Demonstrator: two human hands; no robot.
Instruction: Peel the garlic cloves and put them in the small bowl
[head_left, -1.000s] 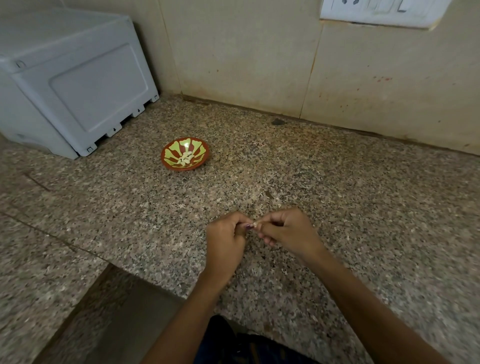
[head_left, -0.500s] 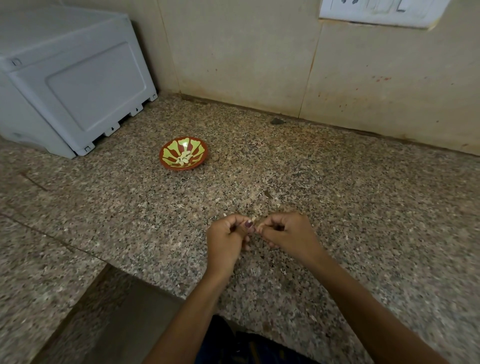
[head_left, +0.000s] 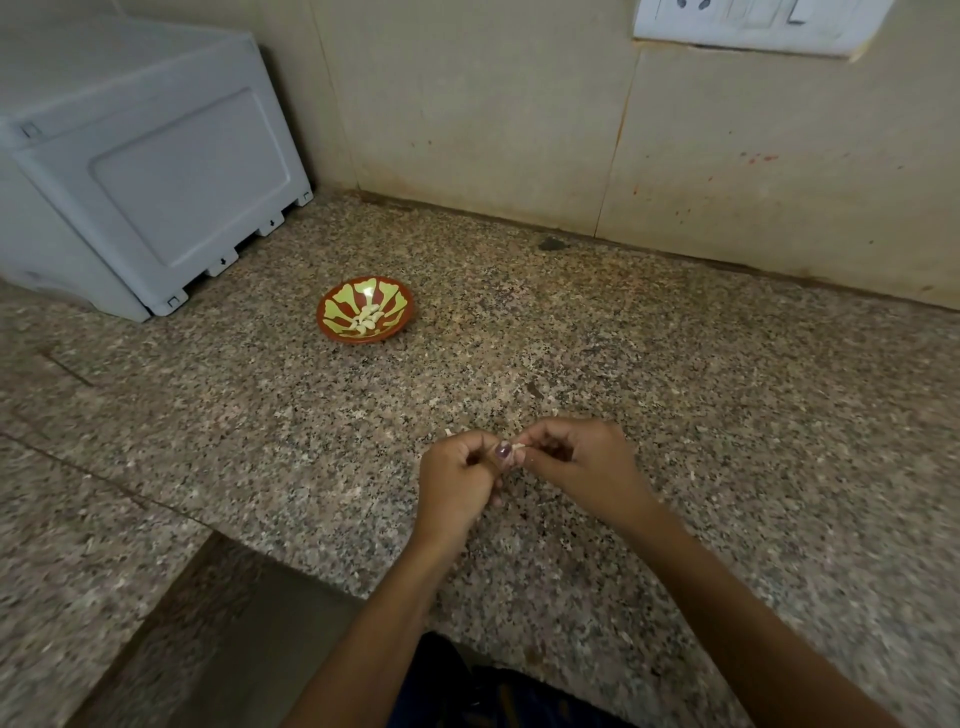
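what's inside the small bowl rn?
The small bowl holds a little heap of pale peeled garlic cloves near its centre, over a red and yellow-green pattern. The exact count can't be read, and anything beneath the heap is covered.

Small bowl (head_left: 332, 317): red-brown with yellow-green radiating petals, pale cream cloves (head_left: 368, 318) inside. Worktop (head_left: 675, 395): speckled brown-grey granite. Far-left appliance (head_left: 150, 171): pale grey-white. Wall (head_left: 493, 114): beige, faint reddish specks, possibly stains.
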